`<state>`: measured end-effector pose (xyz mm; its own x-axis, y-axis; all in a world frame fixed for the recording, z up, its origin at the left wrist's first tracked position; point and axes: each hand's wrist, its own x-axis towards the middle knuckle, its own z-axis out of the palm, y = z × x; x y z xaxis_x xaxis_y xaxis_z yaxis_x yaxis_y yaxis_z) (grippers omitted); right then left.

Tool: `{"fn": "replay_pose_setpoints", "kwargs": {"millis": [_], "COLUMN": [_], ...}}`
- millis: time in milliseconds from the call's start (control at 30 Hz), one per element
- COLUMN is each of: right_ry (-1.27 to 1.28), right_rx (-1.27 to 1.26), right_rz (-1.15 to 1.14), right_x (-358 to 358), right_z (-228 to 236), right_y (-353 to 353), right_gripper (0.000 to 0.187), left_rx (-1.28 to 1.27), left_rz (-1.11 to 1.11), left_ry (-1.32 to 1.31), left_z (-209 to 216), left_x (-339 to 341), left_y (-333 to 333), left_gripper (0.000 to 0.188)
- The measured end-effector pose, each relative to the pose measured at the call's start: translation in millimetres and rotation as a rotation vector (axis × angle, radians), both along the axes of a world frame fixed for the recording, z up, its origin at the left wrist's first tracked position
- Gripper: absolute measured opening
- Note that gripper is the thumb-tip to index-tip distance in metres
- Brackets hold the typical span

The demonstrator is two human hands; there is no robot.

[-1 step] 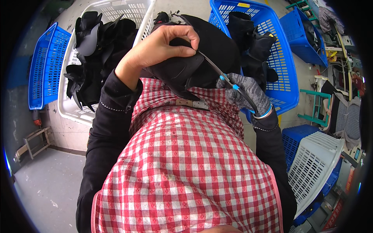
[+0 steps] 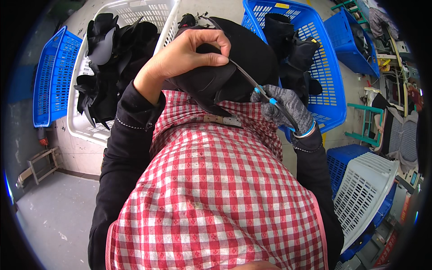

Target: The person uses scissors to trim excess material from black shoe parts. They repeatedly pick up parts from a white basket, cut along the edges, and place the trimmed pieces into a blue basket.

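My left hand [image 2: 189, 53], bare, is closed in a pinch of thumb and forefinger just above a black fabric piece [image 2: 200, 83] on my lap. What the pinch holds, if anything, is too small to make out. My right hand [image 2: 288, 108], in a grey knit glove, grips a long slim metal tool [image 2: 246, 76] with blue bands and a dark rear end. Its tip points up and left, ending close by the pinching fingertips. Beyond the tool lies more black material [image 2: 252, 47], rounded at its far side. I cannot tell the tool's exact kind.
A white basket [image 2: 171, 27] with black pieces stands at the far left, a blue basket [image 2: 335, 90] with black pieces at the far right. Another blue basket [image 2: 42, 90] is further left. Stacked baskets [image 2: 360, 193] stand by my right elbow. A red-white checked apron [image 2: 207, 193] covers my front.
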<state>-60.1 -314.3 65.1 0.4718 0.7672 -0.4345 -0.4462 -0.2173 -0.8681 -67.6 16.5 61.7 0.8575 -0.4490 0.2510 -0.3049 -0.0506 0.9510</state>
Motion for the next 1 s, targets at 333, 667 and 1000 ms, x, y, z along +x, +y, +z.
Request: {"fn": "replay_pose_setpoints", "kwargs": {"millis": [333, 667, 1000], "right_ry": [-0.948, -1.086, -1.054], "right_rx": [-0.219, -0.311, -0.359], "right_rz": [0.033, 0.099, 0.112], "right_x": [-13, -7, -9], "right_z": [7, 3, 10], "right_y": [10, 12, 19], "right_gripper": [0.029, 0.037, 0.035], "left_rx": [0.021, 0.114, 0.073], "left_rz": [0.063, 0.085, 0.099], "left_ry": [0.016, -0.004, -0.098], "left_z": [1, 1, -4], "left_x": [-3, -6, -4], "left_y": [2, 3, -1], "left_gripper": [0.019, 0.039, 0.047]}}
